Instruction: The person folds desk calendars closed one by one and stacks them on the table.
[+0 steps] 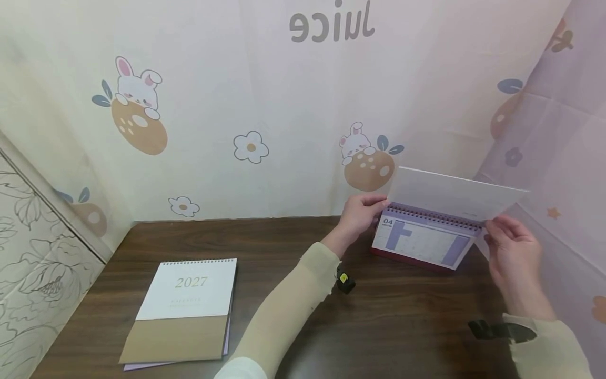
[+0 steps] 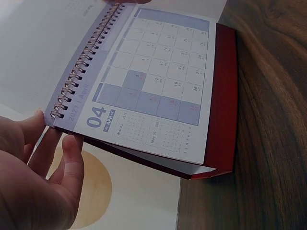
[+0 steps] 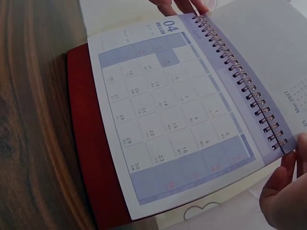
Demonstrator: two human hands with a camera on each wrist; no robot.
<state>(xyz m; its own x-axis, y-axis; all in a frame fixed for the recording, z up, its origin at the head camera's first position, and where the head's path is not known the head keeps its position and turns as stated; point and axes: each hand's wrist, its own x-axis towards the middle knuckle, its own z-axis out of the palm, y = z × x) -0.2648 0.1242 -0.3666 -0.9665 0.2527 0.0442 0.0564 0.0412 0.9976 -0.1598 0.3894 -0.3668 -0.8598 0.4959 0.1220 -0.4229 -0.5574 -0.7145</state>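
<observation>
A spiral-bound desk calendar with a dark red base stands at the back right of the table. Its April page, marked 04, faces the front, and a pale turned-up page rises above the rings. My left hand pinches the calendar's left end by the spiral. At the opposite end, my right hand holds the corner by the rings between thumb and fingers. The left wrist view shows the red base below the April page. In the right wrist view the spiral rings run between both hands.
Another desk calendar, white and tan with 2027 on its cover, lies at the left of the dark wooden table, on something pale purple. Behind hangs a curtain printed with rabbits and flowers. A similar curtain closes the right side.
</observation>
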